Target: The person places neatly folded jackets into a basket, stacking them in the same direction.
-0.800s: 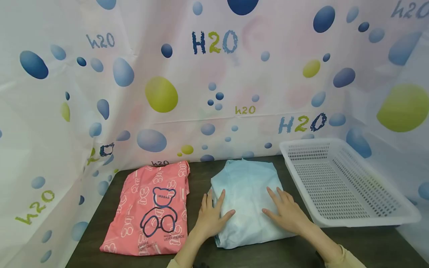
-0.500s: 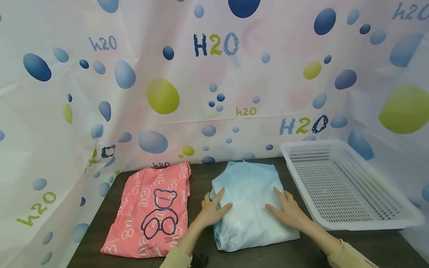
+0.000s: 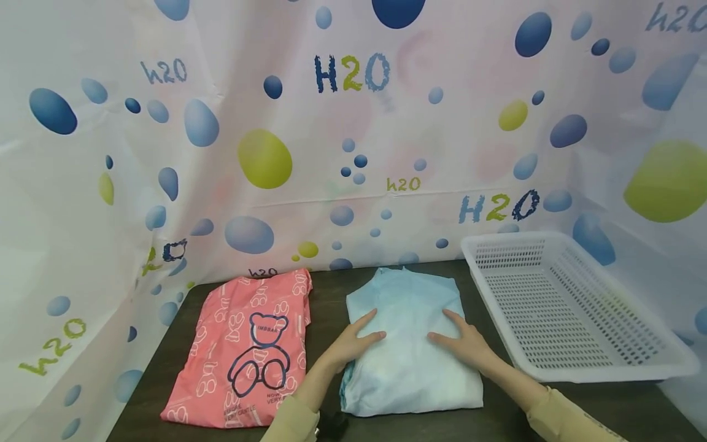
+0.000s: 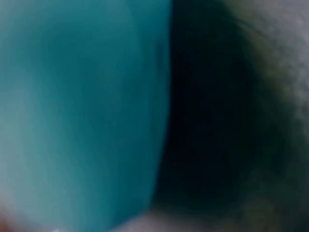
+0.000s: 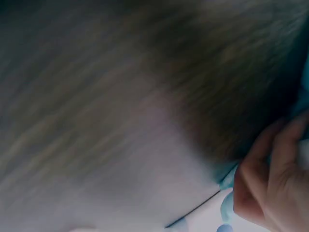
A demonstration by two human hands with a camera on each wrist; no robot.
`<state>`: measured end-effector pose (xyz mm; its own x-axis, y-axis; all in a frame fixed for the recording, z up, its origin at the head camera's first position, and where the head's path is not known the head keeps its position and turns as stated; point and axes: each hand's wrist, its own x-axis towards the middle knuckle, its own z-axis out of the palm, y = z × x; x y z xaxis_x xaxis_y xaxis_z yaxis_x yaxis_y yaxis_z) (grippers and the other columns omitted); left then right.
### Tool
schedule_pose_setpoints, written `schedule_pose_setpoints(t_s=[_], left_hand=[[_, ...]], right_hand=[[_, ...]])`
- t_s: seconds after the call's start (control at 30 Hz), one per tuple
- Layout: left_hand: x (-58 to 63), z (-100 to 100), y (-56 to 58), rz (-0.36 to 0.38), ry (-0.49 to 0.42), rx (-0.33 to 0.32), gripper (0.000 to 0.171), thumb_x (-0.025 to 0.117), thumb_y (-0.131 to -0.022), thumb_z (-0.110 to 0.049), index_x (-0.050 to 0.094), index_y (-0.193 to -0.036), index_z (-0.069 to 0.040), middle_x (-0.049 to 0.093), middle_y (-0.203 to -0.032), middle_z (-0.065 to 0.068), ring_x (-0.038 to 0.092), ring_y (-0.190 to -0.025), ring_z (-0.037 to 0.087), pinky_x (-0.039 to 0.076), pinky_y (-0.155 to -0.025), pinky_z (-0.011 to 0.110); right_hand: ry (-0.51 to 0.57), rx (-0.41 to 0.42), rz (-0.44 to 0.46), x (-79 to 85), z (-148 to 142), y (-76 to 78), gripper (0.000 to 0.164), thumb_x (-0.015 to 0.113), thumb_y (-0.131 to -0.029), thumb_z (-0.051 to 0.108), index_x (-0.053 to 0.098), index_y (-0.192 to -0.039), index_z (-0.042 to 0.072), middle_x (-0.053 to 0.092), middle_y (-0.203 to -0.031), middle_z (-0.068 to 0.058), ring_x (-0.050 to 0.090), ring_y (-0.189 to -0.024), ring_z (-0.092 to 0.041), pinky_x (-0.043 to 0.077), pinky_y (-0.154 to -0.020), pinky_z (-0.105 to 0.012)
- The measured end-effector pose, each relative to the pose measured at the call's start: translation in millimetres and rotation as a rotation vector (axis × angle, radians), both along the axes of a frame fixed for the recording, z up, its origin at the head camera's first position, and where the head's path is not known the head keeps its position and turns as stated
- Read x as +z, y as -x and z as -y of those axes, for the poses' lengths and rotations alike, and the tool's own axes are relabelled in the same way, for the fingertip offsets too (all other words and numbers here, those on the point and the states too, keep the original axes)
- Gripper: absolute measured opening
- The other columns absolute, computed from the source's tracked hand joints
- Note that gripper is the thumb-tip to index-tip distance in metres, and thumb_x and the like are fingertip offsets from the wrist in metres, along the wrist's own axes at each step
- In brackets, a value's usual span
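Observation:
A folded light-blue garment (image 3: 411, 368), fading to near white toward the front, lies on the dark table in the middle of the head view. My left hand (image 3: 345, 347) grips its left side, thumb and index finger on top, the other fingers hidden at the edge. From the right side my right hand (image 3: 469, 350) holds it too, thumb and index finger on top. The right wrist view shows the right hand's curled fingers (image 5: 258, 174) at the cloth's edge. Blurred teal cloth (image 4: 87, 116) fills much of the left wrist view.
Left of the blue garment lies a folded pink garment (image 3: 215, 380) with a bear print. A white plastic basket (image 3: 602, 373) with perforated sides stands at the right. Behind the dark table (image 3: 331, 294) hangs a spotted white curtain (image 3: 309, 110).
Both hands have shifted from lying spread on top to holding the garment's sides. The blue garment's front part has slid slightly left.

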<state>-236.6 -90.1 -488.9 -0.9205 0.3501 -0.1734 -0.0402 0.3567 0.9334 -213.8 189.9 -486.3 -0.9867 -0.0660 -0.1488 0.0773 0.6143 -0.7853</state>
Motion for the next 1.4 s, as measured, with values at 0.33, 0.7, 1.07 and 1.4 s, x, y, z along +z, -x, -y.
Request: schedule_pose_setpoints(t_s=[0.33, 0.7, 1.07, 1.4], left_hand=[[-9.1, -6.3, -7.9, 0.021, -0.159, 0.051, 0.059, 0.073, -0.088, -0.016, 0.052, -0.143, -0.012, 0.033, -0.152, 0.023, 0.027, -0.139, 0.042, 0.026, -0.108, 0.061], [-8.9, -10.6, -12.4, -0.078, -0.177, 0.13, 0.056, 0.073, -0.083, -0.005, 0.058, -0.137, -0.009, 0.041, -0.149, 0.021, 0.03, -0.139, 0.043, 0.028, -0.107, 0.062], [19.1, -7.6, -22.8, -0.166, -0.209, 0.131, 0.057, 0.071, -0.085, -0.004, 0.056, -0.14, -0.016, 0.04, -0.151, 0.014, 0.026, -0.143, 0.038, 0.025, -0.11, 0.061], [66.2, -7.8, -31.1, -0.242, -0.252, 0.091, 0.058, 0.069, -0.087, -0.005, 0.054, -0.142, -0.017, 0.038, -0.153, 0.009, 0.025, -0.144, 0.032, 0.025, -0.111, 0.06]], right_hand=[[0.179, 0.044, 0.02, -2.1, 8.1, -1.2, 0.077, 0.074, -0.086, 0.026, 0.036, -0.15, 0.006, 0.026, -0.153, -0.031, 0.024, -0.138, -0.053, 0.027, -0.104, -0.068], [0.205, 0.019, 0.002, 11.8, 15.1, -5.0, 0.069, 0.069, -0.088, 0.012, 0.038, -0.149, 0.008, 0.026, -0.153, -0.032, 0.024, -0.138, -0.053, 0.026, -0.106, -0.068], [0.179, 0.014, -0.044, 39.8, 18.3, -16.1, 0.068, 0.067, -0.09, 0.014, 0.036, -0.15, 0.012, 0.026, -0.154, -0.028, 0.027, -0.138, -0.051, 0.029, -0.104, -0.067], [0.229, 0.056, -0.07, 90.7, 7.0, -23.6, 0.073, 0.068, -0.093, 0.024, 0.029, -0.154, 0.018, 0.016, -0.158, -0.025, 0.023, -0.139, -0.049, 0.03, -0.102, -0.068]])
